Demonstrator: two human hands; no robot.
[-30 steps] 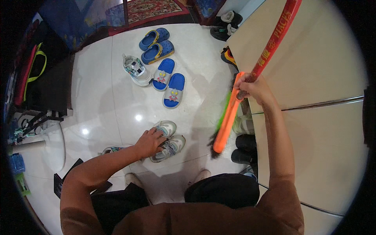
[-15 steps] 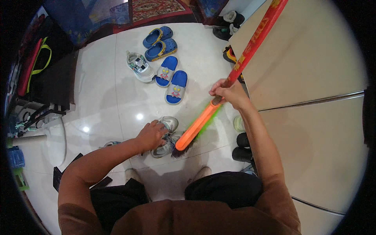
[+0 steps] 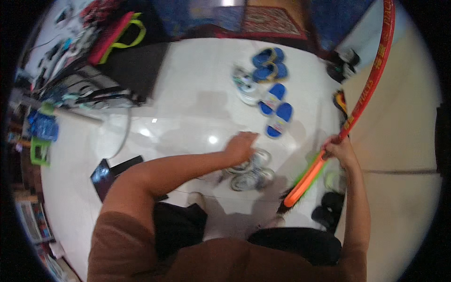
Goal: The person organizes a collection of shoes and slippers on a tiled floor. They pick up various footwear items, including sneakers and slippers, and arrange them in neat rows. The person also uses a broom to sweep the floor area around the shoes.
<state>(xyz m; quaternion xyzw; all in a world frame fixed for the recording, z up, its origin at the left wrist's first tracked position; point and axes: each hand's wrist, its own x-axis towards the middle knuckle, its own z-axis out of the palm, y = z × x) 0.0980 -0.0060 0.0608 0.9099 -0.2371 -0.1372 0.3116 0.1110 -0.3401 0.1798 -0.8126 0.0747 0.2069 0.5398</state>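
My left hand [image 3: 240, 147] reaches down and grips a pair of grey sneakers [image 3: 252, 172] on the white tiled floor [image 3: 188, 117]. In my right hand [image 3: 339, 149] is a broom with a long red handle [image 3: 371, 80] running up to the top right. Its orange head with green bristles [image 3: 305, 181] hangs just right of the sneakers, close to the floor.
Blue slippers [image 3: 277, 113], blue clogs [image 3: 268, 63] and a white shoe [image 3: 244, 87] lie farther out. Black shoes [image 3: 329, 214] and dark shoes [image 3: 343, 63] sit by the beige wall [image 3: 404, 141]. A red bag [image 3: 112, 33], a rug [image 3: 272, 21] and clutter line the left.
The view has swung, so the shoes sit farther right. My right hand swung the broom in toward the sneakers and back out to their right; my left hand stays on the sneakers.
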